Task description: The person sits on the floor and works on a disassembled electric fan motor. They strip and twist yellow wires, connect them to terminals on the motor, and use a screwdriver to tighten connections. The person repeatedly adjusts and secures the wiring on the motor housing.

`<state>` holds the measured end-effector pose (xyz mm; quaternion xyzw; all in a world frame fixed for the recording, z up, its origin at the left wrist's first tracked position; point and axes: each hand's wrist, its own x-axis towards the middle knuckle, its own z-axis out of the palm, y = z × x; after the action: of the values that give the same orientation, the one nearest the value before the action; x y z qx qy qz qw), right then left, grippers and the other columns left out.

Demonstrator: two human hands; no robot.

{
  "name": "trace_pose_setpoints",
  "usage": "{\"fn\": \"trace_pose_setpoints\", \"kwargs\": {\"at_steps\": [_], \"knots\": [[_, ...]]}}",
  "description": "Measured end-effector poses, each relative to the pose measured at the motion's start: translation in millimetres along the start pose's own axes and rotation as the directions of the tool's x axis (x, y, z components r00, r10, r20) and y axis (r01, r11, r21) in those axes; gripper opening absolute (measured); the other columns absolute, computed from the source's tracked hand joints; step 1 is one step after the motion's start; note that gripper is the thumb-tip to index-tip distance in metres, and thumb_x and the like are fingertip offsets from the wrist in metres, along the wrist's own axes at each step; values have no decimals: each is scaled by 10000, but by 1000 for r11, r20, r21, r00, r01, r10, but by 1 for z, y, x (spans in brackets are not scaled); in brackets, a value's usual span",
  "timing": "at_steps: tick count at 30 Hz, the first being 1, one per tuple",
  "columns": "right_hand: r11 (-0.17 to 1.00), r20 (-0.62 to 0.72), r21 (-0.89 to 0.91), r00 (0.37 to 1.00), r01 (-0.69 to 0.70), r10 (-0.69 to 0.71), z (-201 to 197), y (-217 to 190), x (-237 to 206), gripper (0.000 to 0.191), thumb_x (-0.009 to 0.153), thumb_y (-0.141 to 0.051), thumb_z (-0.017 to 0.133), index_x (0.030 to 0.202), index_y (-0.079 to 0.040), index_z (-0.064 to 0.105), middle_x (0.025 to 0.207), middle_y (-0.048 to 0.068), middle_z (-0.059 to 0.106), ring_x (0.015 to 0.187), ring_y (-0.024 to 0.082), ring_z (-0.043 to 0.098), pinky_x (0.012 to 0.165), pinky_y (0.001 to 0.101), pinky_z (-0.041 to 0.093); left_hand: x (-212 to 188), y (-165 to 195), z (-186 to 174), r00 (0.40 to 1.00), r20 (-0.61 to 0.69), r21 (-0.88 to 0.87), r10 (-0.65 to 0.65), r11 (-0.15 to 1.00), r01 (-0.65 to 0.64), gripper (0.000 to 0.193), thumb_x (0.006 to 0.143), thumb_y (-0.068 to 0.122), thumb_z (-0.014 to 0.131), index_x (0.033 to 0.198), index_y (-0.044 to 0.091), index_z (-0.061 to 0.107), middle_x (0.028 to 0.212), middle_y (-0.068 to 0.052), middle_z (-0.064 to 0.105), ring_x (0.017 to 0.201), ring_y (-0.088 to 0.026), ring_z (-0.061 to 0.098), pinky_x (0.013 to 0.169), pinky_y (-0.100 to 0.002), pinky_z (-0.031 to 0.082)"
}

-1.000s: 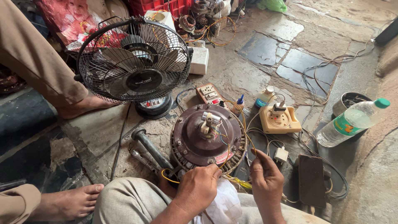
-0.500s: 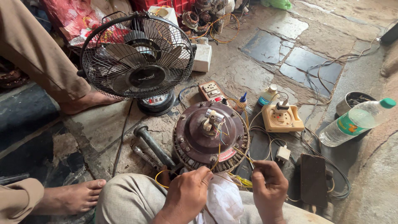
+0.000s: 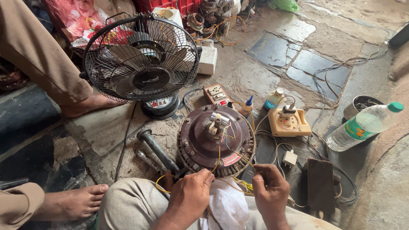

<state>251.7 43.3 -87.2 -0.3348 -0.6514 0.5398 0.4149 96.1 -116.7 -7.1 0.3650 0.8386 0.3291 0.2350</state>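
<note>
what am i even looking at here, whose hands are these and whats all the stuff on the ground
This is one view from a camera worn on a person's head, looking down at their own two hands. The left hand and right hand each pinch thin yellow wires coming from a round brown fan motor lying on the stone floor. Behind it stands a black table fan. To the right lie a beige socket box and a plastic water bottle. The bare foot at lower left may belong to someone else.

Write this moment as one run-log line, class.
left hand: pinching yellow wire | right hand: pinching wire | fan motor: on floor
</note>
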Motion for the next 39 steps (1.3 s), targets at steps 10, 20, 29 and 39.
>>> {"fn": "trace_pose_setpoints", "kwargs": {"at_steps": [10,20,29,39], "knots": [[998,-116,31,992,58,-54,-3,4,-1,147,930,19,625,1069,11,673,844,25,692,720,45,614,617,191,494,1,-4,3,986,-109,-67,127,989,-135,269,1005,284,564,905,59,671,797,-162,723,819,-394,698,676,-499,503],[976,100,140,978,168,-183,58,-15,-51,163,870,68,691,1014,13,639,840,73,776,763,88,712,718,227,557,0,-12,53,985,-149,-817,86,550,-172,309,1039,233,536,1097,32,763,1044,-4,699,944,-75,669,862,-257,551],[902,92,-115,909,415,-406,41,-39,-20,240,819,124,655,1026,2,659,932,65,702,806,98,669,736,238,522,25,-29,29,983,-102,-955,-156,291,-53,267,1041,259,475,933,56,609,686,-31,596,589,-127,606,592,-289,566],[972,75,-164,985,167,-157,22,-88,101,160,937,-125,720,1074,-46,743,892,9,750,731,64,688,615,231,539,83,-37,-33,981,-153,-938,-121,331,-106,173,1046,243,521,1018,90,597,692,95,413,519,12,315,437,-182,235]]}}
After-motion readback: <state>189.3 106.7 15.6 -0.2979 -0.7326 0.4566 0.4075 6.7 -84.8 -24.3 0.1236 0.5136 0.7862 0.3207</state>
